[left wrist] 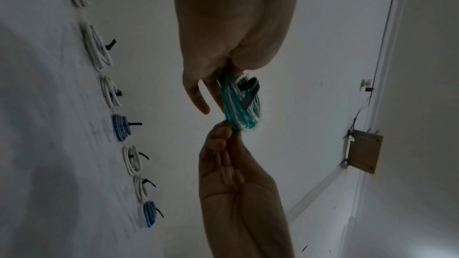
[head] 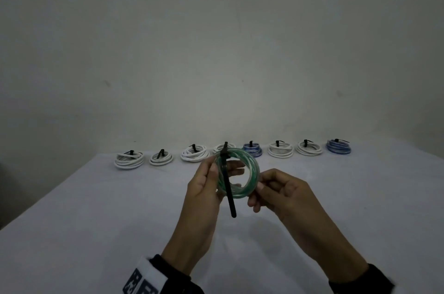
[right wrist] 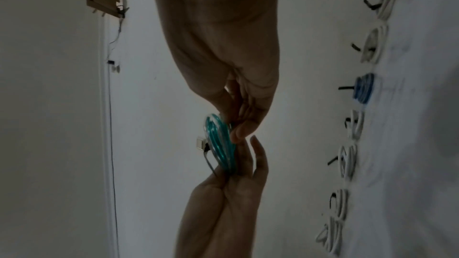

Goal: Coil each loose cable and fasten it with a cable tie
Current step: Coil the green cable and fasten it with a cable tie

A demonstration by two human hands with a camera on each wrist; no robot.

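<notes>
A coiled green cable (head: 252,166) stands upright in the air above the table, held between both hands. A black cable tie (head: 229,197) wraps the coil's left side, and its long tail hangs down toward me. My left hand (head: 225,169) grips that left side, thumb in front and fingers behind. My right hand (head: 255,194) pinches the coil's lower right edge. In the left wrist view the coil (left wrist: 238,109) shows edge-on with the tie (left wrist: 250,93) across it. The right wrist view shows the coil (right wrist: 219,144) and a plug end (right wrist: 200,143) sticking out.
Several tied coils lie in a row along the far edge of the white table (head: 96,209), from a white one (head: 129,160) at the left to a blue one (head: 338,147) at the right. A plain wall rises behind them. A wooden board (left wrist: 364,151) hangs on a wall.
</notes>
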